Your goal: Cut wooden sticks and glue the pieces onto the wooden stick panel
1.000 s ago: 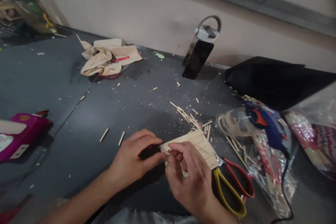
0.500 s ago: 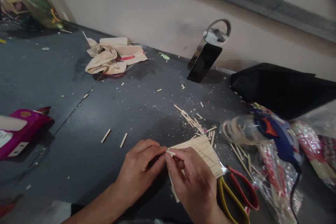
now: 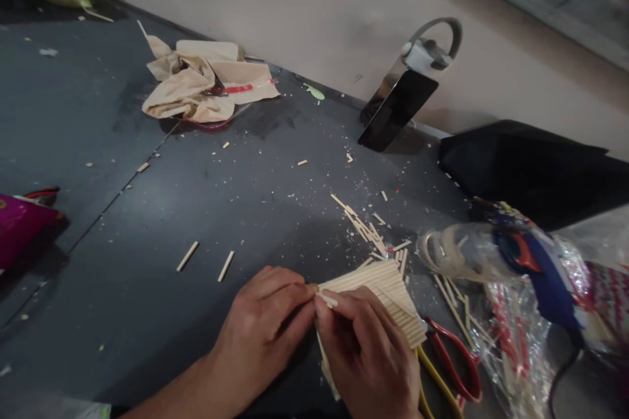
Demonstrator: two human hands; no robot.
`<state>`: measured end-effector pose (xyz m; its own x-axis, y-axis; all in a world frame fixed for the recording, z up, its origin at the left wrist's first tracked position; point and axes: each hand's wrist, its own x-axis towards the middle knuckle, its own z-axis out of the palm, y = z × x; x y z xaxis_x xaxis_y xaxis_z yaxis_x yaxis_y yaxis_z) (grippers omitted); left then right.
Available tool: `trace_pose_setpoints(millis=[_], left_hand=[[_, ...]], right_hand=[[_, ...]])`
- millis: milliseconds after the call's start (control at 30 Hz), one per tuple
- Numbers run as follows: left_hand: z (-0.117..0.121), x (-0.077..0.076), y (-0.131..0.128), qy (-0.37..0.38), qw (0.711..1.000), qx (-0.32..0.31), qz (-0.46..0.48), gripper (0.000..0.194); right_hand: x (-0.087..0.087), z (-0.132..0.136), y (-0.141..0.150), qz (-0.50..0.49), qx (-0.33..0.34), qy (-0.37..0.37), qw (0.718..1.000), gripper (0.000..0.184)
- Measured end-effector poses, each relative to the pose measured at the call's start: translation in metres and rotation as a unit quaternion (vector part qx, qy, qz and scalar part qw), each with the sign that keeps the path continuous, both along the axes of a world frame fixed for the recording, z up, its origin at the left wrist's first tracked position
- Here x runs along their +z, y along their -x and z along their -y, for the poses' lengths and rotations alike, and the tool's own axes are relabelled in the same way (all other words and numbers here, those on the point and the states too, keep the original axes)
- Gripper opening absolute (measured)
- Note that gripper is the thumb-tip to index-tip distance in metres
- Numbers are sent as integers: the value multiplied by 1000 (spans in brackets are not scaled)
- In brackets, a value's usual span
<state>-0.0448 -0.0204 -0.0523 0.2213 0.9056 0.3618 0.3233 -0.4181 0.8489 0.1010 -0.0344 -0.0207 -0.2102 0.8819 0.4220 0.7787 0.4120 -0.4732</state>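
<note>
A flat panel of pale wooden sticks [image 3: 393, 288], glued side by side, lies partly under my right hand [image 3: 371, 347]. Between that hand's thumb and forefinger is a short piece of wooden stick [image 3: 327, 300], close to the panel's left corner. My left hand [image 3: 270, 324] is closed, thumb and fingertips pinched at the same corner, touching the panel's edge. What lies right between the left fingertips is mostly hidden. Scissors with red and yellow handles [image 3: 455, 366] lie against the panel's right side, partly covered by my right hand.
Two short sticks [image 3: 226, 266] lie to the left. Cut sticks [image 3: 361, 226] and crumbs are scattered beyond the panel. On the right are a blue glue gun [image 3: 535, 262] and plastic-wrapped sticks [image 3: 515, 340]. A phone [image 3: 400, 108] leans on a bottle [image 3: 425, 55]; crumpled cloth [image 3: 187, 88] lies at the back.
The camera view has shifted and tilted slightly, and the magenta object at left shows less. Both hands stay at the panel's corner, the short stick still pinched in the right fingers.
</note>
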Motion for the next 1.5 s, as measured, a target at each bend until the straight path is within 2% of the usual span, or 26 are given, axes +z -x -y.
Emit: trace_pose_setpoints(millis=[267, 367, 533, 600, 700, 767, 833, 933, 1033, 1233, 1367, 1500], left_hand=[[4, 0, 0, 11, 1000, 12, -19, 9], [5, -1, 1, 22, 999, 4, -37, 13], [7, 5, 8, 58, 996, 19, -69, 26], [10, 10, 12, 66, 994, 42, -83, 27], [21, 13, 19, 66, 990, 75, -99, 9], [30, 12, 21, 72, 987, 98, -106, 16], [39, 10, 19, 78, 984, 116, -107, 23], [49, 5, 9, 80, 983, 132, -102, 20], [54, 3, -7, 96, 981, 141, -89, 29], [56, 4, -28, 138, 984, 109, -44, 38], [48, 6, -24, 150, 980, 124, -51, 39], [35, 13, -13, 168, 976, 131, -34, 38]], right_hand=[[-3, 1, 1, 15, -11, -15, 1000, 8], [-3, 3, 1, 18, -12, 11, 1000, 4], [8, 9, -9, -28, -39, 37, 998, 23], [16, 14, -20, -33, -54, 33, 997, 23], [27, 25, -44, -32, -74, 12, 997, 17], [28, 34, -65, -22, -96, -11, 995, 15], [24, 40, -88, 4, -133, -37, 990, 17], [13, 45, -120, 43, -189, -59, 979, 22], [2, 46, -136, 54, -177, -50, 981, 25], [-15, 45, -121, 0, -81, -1, 997, 29], [-14, 52, -109, -51, -79, 44, 995, 29], [-11, 70, -99, -106, -68, 81, 989, 27]])
